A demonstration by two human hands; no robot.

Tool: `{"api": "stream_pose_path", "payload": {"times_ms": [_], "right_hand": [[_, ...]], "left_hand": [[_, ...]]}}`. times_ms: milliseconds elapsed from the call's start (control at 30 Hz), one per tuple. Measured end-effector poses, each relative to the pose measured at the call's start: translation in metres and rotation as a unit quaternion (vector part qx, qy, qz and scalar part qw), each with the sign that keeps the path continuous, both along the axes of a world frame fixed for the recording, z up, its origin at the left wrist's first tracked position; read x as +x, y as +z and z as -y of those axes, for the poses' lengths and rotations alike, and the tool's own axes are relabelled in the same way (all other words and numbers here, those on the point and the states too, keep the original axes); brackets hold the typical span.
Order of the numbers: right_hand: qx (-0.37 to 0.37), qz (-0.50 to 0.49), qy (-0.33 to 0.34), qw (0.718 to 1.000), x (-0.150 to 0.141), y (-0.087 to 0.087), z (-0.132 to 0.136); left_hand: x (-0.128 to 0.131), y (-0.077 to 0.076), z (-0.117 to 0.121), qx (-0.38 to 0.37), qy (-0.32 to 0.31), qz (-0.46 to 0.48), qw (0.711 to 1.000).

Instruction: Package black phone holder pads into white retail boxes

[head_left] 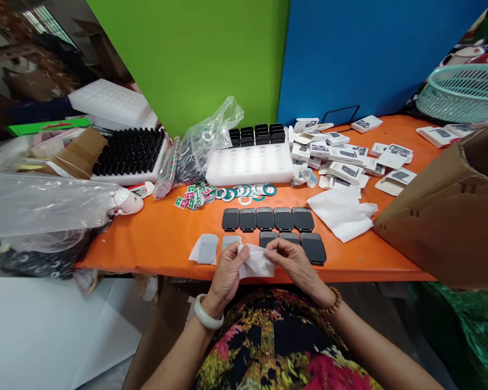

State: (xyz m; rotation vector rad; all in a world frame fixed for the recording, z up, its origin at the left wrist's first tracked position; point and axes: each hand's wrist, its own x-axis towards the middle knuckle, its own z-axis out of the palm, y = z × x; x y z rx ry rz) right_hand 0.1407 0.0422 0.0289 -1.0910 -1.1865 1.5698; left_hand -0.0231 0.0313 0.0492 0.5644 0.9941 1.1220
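We've got the white wrap (257, 264) in both hands, just above the table's near edge. Fingers of our left hand (226, 270) grip its left end, thumb on top. Fingers of our right hand (296, 266) pinch the upper right corner, thumb and index close together. Both grips closed on the wrap.

Wrap's long axis runs left-right between the hands, right end sagging a little toward us. Can't tell which edge is an opening, or whether anything's inside.

Just past the hands: near row of three black cases (313, 248), partly hidden by our right hand. Left of our left hand, a grey piece (207, 249) lies with white wrap showing along its edge; a second grey piece (231, 241) is partly behind our left hand.

Next row out: five black cases (265, 218) side by side, long axes pointing away from us. Spare white sheets (341, 212) lie right of them.

Further out on the orange table (166, 238): ring stickers (270, 189), white foam tray (250, 165) lying lengthwise left-right, small white boxes (345, 172). Cardboard box (443, 216) at far right.
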Motion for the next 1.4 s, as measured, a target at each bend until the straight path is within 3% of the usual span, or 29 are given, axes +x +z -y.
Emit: {"api": "stream_pose_path", "payload": {"times_ms": [167,267,400,533,600,700,800,867,967,1067,1167,1400], "right_hand": [[0.009,-0.007,0.014,1.0,-0.003,0.009,0.003],[0.0,-0.102,0.02,0.995,-0.003,0.009,0.006],[-0.095,-0.179,0.122,0.972,0.007,0.003,0.009],[-0.093,-0.086,0.227,0.966,0.02,0.002,0.01],[-0.077,-0.032,0.248,0.965,0.023,0.003,0.008],[-0.023,0.042,0.244,0.969,0.022,0.003,0.003],[0.086,0.178,0.156,0.968,0.022,-0.003,-0.008],[0.159,0.306,0.094,0.934,0.023,-0.007,-0.016],[0.209,0.46,0.093,0.858,0.024,-0.011,-0.027],[0.206,0.54,0.13,0.806,0.02,-0.009,-0.035],[0.194,0.575,0.15,0.781,0.015,-0.005,-0.041],[0.132,0.547,0.188,0.805,0.018,0.0,-0.055]], "left_hand": [[0.003,0.003,0.002,-0.059,0.012,0.088,0.994],[0.003,0.003,0.006,-0.091,-0.046,0.101,0.99],[-0.008,0.003,0.011,-0.07,-0.126,0.048,0.988],[-0.028,0.01,0.005,0.021,-0.189,-0.069,0.979],[-0.036,0.014,-0.001,0.078,-0.244,-0.183,0.949],[-0.041,0.019,-0.009,0.157,-0.319,-0.37,0.858],[-0.041,0.021,-0.014,0.226,-0.336,-0.481,0.777],[-0.042,0.018,-0.015,0.263,-0.352,-0.522,0.731],[-0.045,0.011,-0.016,0.303,-0.373,-0.558,0.676],[-0.05,0.002,-0.014,0.334,-0.38,-0.556,0.659],[-0.052,-0.005,-0.012,0.348,-0.384,-0.548,0.657],[-0.051,-0.017,-0.011,0.362,-0.364,-0.536,0.671]]}}
